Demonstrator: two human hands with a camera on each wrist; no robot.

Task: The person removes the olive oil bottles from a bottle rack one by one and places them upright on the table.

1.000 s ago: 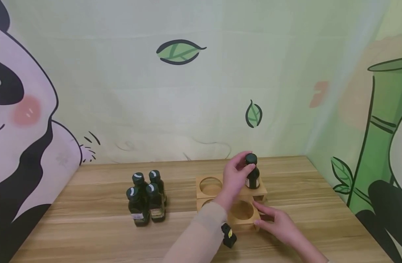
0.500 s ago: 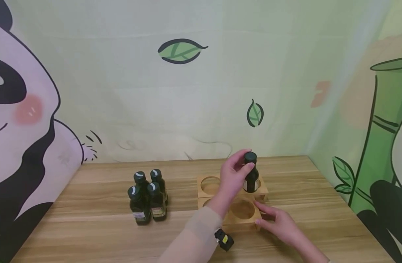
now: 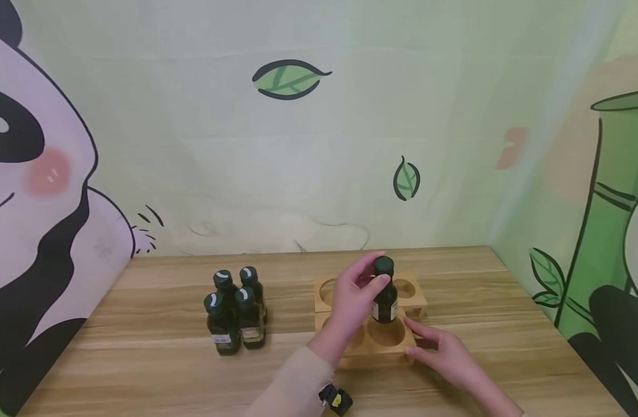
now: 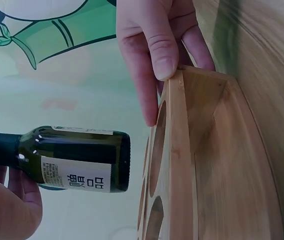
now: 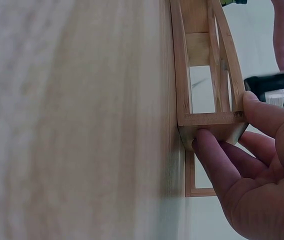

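Since a moment earlier I had drawn the dark green glass bottle (image 3: pixel 385 296) from the far right hole toward six o'clock, above the near right hole. At nine o'clock four capped bottles (image 3: pixel 234 311) stood clustered on the grained table (image 3: pixel 141 359). My left hand (image 3: pixel 353 298) gripped its neck; my right hand (image 3: pixel 444 354) pinched the bamboo rack (image 3: pixel 409 301) corner, its round holes all empty.
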